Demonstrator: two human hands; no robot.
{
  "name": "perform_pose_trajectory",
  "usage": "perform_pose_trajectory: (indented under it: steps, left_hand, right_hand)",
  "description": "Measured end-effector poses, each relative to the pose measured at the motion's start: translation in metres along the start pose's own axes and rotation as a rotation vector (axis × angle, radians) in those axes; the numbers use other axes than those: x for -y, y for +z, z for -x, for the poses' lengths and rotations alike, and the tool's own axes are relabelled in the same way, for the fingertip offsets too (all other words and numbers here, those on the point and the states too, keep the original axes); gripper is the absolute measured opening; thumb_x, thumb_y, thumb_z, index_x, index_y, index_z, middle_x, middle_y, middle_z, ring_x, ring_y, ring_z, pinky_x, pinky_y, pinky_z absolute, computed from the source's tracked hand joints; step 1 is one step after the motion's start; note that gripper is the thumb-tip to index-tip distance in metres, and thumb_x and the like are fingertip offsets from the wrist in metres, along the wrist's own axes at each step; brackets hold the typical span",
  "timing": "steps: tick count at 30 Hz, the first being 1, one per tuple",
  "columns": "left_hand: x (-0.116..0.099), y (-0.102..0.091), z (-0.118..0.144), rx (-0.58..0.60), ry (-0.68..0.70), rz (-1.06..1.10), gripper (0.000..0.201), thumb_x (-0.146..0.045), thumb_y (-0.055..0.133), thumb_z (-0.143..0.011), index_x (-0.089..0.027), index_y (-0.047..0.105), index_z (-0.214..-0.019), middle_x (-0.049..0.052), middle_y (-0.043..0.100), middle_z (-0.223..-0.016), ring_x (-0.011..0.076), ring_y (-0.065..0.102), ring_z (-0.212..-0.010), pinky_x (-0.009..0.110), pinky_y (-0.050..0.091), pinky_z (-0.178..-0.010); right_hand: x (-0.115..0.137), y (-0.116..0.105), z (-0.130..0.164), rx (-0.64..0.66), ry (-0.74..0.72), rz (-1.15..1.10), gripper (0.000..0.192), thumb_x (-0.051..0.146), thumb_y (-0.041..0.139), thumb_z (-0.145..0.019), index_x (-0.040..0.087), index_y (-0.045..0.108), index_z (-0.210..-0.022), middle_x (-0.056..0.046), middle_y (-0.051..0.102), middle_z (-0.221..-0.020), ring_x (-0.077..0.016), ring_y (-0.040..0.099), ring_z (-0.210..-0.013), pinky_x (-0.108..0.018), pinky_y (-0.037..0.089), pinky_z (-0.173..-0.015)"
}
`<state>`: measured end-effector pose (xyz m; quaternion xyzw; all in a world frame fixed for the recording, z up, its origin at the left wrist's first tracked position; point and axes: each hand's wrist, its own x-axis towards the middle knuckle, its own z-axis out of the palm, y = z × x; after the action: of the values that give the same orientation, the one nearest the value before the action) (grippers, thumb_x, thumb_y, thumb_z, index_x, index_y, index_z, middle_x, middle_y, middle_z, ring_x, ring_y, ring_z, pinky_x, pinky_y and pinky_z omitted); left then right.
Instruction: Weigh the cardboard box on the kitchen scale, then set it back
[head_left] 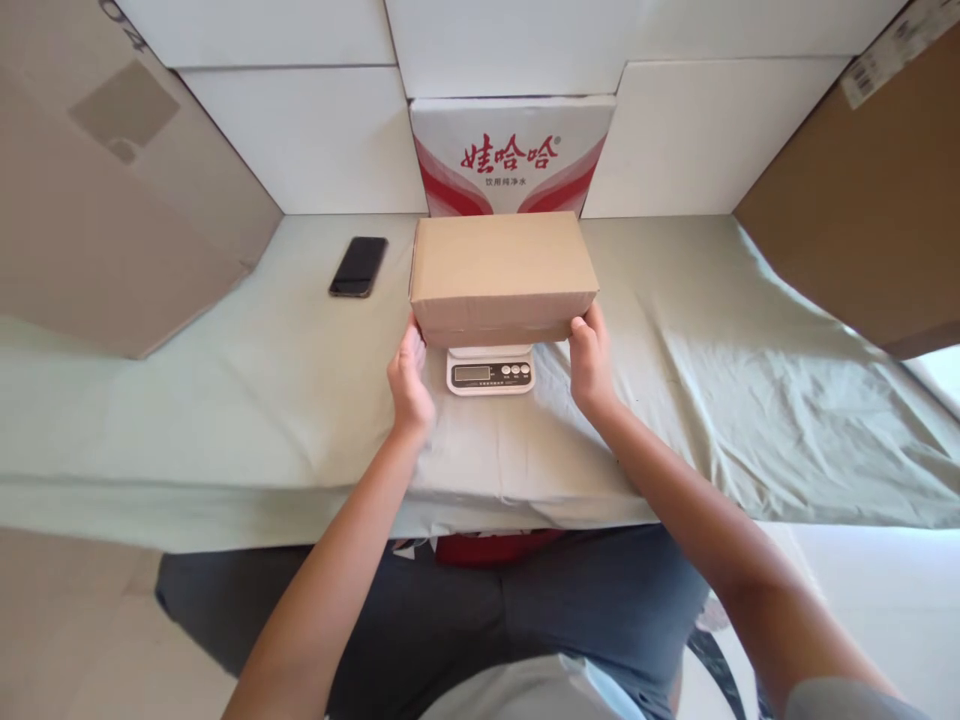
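Observation:
A closed brown cardboard box (504, 258) sits on or just above a white digital kitchen scale (491, 388); whether it bears its weight there I cannot tell. The scale's grey display and round buttons show below the box's front edge, while its weighing plate is mostly hidden. My left hand (410, 380) grips the box's near left corner, its fingers partly out of sight. At the near right corner my right hand (590, 358) holds the box, thumb on the front face. Both hands are closed on it.
Left of the box lies a black smartphone (359, 267) on the pale green cloth (300, 400). Behind stands a white and red printed carton (514, 150) among white boxes (300, 140). Large cardboard cartons flank the table at left (127, 200) and right (862, 210).

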<state>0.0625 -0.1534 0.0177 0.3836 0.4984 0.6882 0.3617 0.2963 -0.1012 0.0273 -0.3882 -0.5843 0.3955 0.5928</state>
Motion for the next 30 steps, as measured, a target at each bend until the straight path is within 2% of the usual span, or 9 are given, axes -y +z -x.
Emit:
perform_pose_trajectory:
  steps: [4,7,11,14,17,21,26,28,30]
  left_hand:
    - [-0.008,0.006,-0.003,0.005,-0.025,0.014,0.091,-0.086,0.051,-0.090,-0.021,0.065,-0.152,0.017,0.054,-0.168,0.0320,0.040,-0.163,0.045,0.032,-0.135]
    - [-0.014,0.011,-0.016,0.020,0.000,0.047,0.087,-0.083,0.052,-0.092,-0.021,0.065,-0.152,0.015,0.052,-0.170,0.0317,0.040,-0.164,0.045,0.031,-0.135]
    - [-0.012,0.023,-0.065,0.054,0.089,0.065,0.080,-0.080,0.048,-0.096,-0.024,0.066,-0.150,0.011,0.051,-0.171,0.0299,0.037,-0.166,0.044,0.028,-0.137]
    - [0.002,0.038,-0.109,0.044,0.041,0.076,0.080,-0.078,0.040,-0.100,-0.020,0.065,-0.150,0.014,0.051,-0.171,0.0303,0.037,-0.166,0.045,0.026,-0.137]
    - [0.020,0.049,-0.136,0.004,-0.032,0.072,0.081,-0.072,0.035,-0.105,-0.013,0.060,-0.154,0.020,0.050,-0.170,0.0277,0.043,-0.163,0.043,0.026,-0.137]
    - [0.036,0.051,-0.143,-0.019,-0.102,0.050,0.078,-0.067,0.031,-0.108,-0.011,0.059,-0.155,0.021,0.053,-0.168,0.0266,0.047,-0.160,0.045,0.027,-0.137]
    - [0.046,0.048,-0.144,-0.021,-0.104,0.044,0.076,-0.068,0.031,-0.107,-0.015,0.064,-0.151,0.016,0.056,-0.166,0.0257,0.049,-0.159,0.044,0.029,-0.136]
    - [0.047,0.047,-0.145,-0.022,-0.102,0.043,0.079,-0.073,0.035,-0.105,-0.016,0.064,-0.151,0.016,0.056,-0.166,0.0262,0.048,-0.160,0.042,0.030,-0.136]
    - [0.046,0.044,-0.146,-0.041,-0.101,0.043,0.081,-0.074,0.035,-0.104,-0.016,0.062,-0.153,0.016,0.052,-0.169,0.0255,0.045,-0.162,0.040,0.030,-0.136]
  right_hand:
    - [0.002,0.003,-0.007,-0.022,0.007,0.000,0.056,0.065,0.053,-0.096,0.037,0.058,-0.144,-0.004,0.064,-0.153,-0.0344,0.055,-0.148,-0.059,0.044,-0.130]
    - [0.000,0.004,-0.024,-0.024,-0.022,0.007,0.060,0.067,0.055,-0.093,0.038,0.056,-0.145,-0.005,0.064,-0.151,-0.0360,0.054,-0.149,-0.061,0.042,-0.131]
    - [-0.009,0.010,-0.069,-0.001,-0.112,0.045,0.075,0.075,0.053,-0.091,0.039,0.045,-0.156,-0.003,0.058,-0.159,-0.0356,0.045,-0.158,-0.059,0.036,-0.136]
    - [-0.026,0.021,-0.104,-0.034,-0.154,0.030,0.078,0.076,0.051,-0.090,0.040,0.040,-0.160,-0.001,0.052,-0.165,-0.0325,0.038,-0.164,-0.056,0.029,-0.141]
    - [-0.050,0.030,-0.124,-0.057,-0.084,-0.016,0.078,0.070,0.052,-0.090,0.037,0.040,-0.159,-0.002,0.052,-0.165,-0.0305,0.042,-0.161,-0.057,0.030,-0.140]
    - [-0.074,0.035,-0.127,-0.079,0.020,-0.039,0.073,0.064,0.056,-0.086,0.031,0.048,-0.151,-0.005,0.056,-0.163,-0.0292,0.048,-0.157,-0.057,0.032,-0.139]
    - [-0.085,0.033,-0.123,-0.057,0.053,-0.037,0.068,0.062,0.058,-0.086,0.032,0.053,-0.146,-0.006,0.060,-0.161,-0.0305,0.052,-0.154,-0.062,0.034,-0.137]
    - [-0.090,0.030,-0.126,-0.048,0.054,-0.023,0.072,0.065,0.060,-0.085,0.033,0.051,-0.149,-0.006,0.058,-0.164,-0.0308,0.049,-0.157,-0.061,0.031,-0.139]
    - [-0.095,0.025,-0.132,-0.058,0.056,-0.026,0.081,0.070,0.060,-0.084,0.033,0.046,-0.155,-0.005,0.049,-0.171,-0.0305,0.039,-0.165,-0.060,0.028,-0.141]
